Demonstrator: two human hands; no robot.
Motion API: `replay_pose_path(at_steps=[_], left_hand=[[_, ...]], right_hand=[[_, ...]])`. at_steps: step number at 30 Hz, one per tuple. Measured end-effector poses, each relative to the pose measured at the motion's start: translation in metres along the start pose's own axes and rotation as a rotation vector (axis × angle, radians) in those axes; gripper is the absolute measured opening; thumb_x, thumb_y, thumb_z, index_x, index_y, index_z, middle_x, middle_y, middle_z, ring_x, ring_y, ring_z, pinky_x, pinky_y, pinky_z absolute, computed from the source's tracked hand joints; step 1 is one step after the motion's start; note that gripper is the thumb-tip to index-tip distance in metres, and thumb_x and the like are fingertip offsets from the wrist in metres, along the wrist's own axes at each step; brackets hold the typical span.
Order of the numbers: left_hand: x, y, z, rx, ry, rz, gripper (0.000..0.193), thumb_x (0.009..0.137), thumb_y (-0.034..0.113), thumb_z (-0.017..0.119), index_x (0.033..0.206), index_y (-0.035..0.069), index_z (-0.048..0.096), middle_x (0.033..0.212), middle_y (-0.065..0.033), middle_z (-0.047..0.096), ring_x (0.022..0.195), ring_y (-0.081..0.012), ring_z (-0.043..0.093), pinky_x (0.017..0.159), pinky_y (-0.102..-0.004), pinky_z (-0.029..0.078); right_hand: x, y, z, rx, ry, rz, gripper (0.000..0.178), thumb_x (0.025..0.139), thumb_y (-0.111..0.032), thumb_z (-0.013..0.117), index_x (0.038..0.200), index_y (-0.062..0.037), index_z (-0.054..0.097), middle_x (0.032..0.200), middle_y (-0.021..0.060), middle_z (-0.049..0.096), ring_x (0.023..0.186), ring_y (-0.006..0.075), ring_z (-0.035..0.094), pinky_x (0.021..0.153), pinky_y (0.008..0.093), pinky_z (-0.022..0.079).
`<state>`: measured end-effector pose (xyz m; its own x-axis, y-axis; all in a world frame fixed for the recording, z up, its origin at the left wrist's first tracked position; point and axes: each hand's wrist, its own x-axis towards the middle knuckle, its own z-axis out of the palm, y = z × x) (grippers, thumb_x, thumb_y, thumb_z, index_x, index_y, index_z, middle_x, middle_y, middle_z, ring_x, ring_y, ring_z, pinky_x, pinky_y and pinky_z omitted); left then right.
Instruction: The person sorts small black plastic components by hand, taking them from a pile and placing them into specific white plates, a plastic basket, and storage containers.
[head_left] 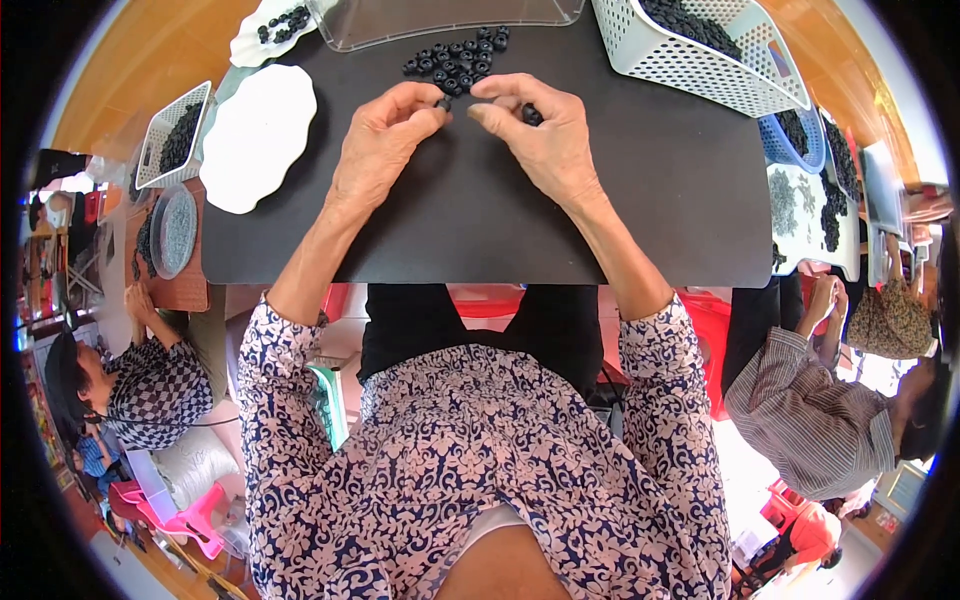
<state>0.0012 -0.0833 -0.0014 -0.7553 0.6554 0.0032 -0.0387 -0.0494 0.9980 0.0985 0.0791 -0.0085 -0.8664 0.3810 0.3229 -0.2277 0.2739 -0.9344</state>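
Observation:
Over the dark tabletop (665,190), my left hand (385,130) pinches a small black round part (443,104) between thumb and fingertips. Close beside it, my right hand (545,135) has its thumb and forefinger a little apart at the tips. Another black round part (532,115) sits in the crook of that hand's curled fingers. Just beyond both hands lies a loose pile of black ring-like parts (455,62), several showing a hole in the middle. Whether anything lies between my right thumb and forefinger tips is too small to tell.
A clear plastic tray (440,30) stands at the far edge. White scalloped plate (258,140) at left, a smaller one (245,45) behind it holding black parts. White perforated basket (690,70) of black pieces at far right, blue basket (815,150) beside it. People sit on both sides.

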Motion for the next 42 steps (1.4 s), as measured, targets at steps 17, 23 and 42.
replay_pose_path(at_steps=[17,23,42], left_hand=[[0.007,0.004,0.006,-0.220,-0.252,-0.208,0.018,0.091,0.007,0.056,0.104,-0.004,0.063,0.096,-0.0069,0.063,0.091,-0.0144,0.060,0.088,-0.0285,0.047],[0.005,0.006,0.012,-0.275,-0.154,-0.186,0.025,0.091,0.007,0.056,0.112,-0.006,0.058,0.096,-0.0055,0.062,0.091,-0.0133,0.059,0.089,-0.0287,0.047],[-0.002,0.007,0.019,0.254,-0.064,0.149,0.032,0.091,0.009,0.052,0.121,-0.003,0.050,0.088,-0.0028,0.062,0.084,-0.0090,0.058,0.078,-0.0243,0.047]], right_hand=[[-0.003,0.003,0.004,-0.361,-0.058,-0.352,0.028,0.073,-0.007,0.071,0.100,-0.0077,0.065,0.079,0.0076,0.057,0.068,0.0244,0.060,0.062,0.0334,0.050],[-0.003,0.000,0.004,-0.343,-0.043,-0.354,0.029,0.073,-0.006,0.071,0.102,-0.0066,0.066,0.079,0.0080,0.056,0.068,0.0254,0.059,0.062,0.0341,0.049],[-0.002,0.002,0.002,-0.413,-0.014,-0.442,0.018,0.078,-0.004,0.069,0.094,-0.0003,0.063,0.083,0.0118,0.056,0.068,0.0320,0.060,0.058,0.0377,0.049]])
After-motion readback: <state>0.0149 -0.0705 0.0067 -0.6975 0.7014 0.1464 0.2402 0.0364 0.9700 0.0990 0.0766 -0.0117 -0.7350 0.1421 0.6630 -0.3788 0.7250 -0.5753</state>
